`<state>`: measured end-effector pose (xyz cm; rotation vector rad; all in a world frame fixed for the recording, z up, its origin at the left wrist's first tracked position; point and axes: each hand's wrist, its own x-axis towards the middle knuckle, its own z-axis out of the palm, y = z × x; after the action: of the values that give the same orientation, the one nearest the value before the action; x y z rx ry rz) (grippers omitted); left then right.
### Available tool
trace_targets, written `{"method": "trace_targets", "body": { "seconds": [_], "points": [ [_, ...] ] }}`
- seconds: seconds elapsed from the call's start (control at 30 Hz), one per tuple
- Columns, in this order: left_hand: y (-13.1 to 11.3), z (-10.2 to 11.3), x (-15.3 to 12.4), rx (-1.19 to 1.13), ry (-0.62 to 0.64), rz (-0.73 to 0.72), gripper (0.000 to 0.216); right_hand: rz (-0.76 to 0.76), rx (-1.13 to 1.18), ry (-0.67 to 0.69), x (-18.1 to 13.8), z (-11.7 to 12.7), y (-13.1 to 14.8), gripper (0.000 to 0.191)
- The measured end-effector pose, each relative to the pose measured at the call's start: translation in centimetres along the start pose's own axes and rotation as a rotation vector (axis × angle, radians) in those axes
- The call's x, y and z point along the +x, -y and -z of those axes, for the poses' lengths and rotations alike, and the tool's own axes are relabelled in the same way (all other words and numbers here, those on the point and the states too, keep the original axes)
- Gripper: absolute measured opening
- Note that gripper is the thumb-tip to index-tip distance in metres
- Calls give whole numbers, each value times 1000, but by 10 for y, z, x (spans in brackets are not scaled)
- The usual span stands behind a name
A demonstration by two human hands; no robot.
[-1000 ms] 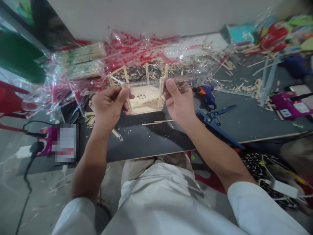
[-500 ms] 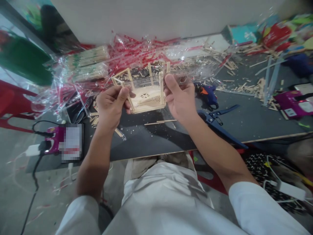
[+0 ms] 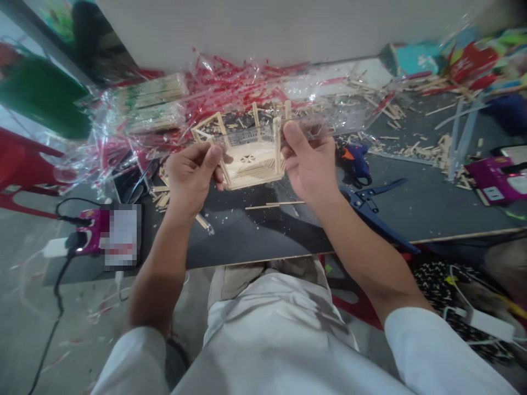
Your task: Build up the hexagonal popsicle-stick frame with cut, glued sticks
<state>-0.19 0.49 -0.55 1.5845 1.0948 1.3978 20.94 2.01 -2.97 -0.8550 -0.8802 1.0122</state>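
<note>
A small model frame (image 3: pixel 257 171) of thin wooden sticks is held up above the dark table, with upright posts around its edge and a round spoked pattern on its floor. My left hand (image 3: pixel 193 173) grips its left side, thumb on top near a corner post. On the opposite side my right hand (image 3: pixel 308 159) pinches it by the right corner post, with the fingertips partly hidden. Below the model, a few thin wooden sticks (image 3: pixel 263 207) lie on the table.
Blue cutters (image 3: pixel 374 211) and a blue glue gun (image 3: pixel 356 162) lie to the right. Bundled sticks in plastic (image 3: pixel 150 104) and red-and-clear wrappers (image 3: pixel 234 82) cover the back. A purple power strip (image 3: pixel 93 231) and a phone (image 3: pixel 121 236) sit at the left edge.
Both hands and the wooden model have shifted slightly right in view, along with the table items, as the view moved a little. The grip looks the same.
</note>
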Motion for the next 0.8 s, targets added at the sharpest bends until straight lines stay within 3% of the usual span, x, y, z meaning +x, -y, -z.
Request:
{"method": "trace_targets", "body": {
  "seconds": [0.37, 0.8],
  "points": [
    [0, -1, 0, -14, 2, -4, 38, -12, 8, 54, 1, 5, 1, 33],
    [-3, -2, -1, -9, 5, 33, 43, -13, -51, 16, -1, 4, 2, 40]
  ]
}}
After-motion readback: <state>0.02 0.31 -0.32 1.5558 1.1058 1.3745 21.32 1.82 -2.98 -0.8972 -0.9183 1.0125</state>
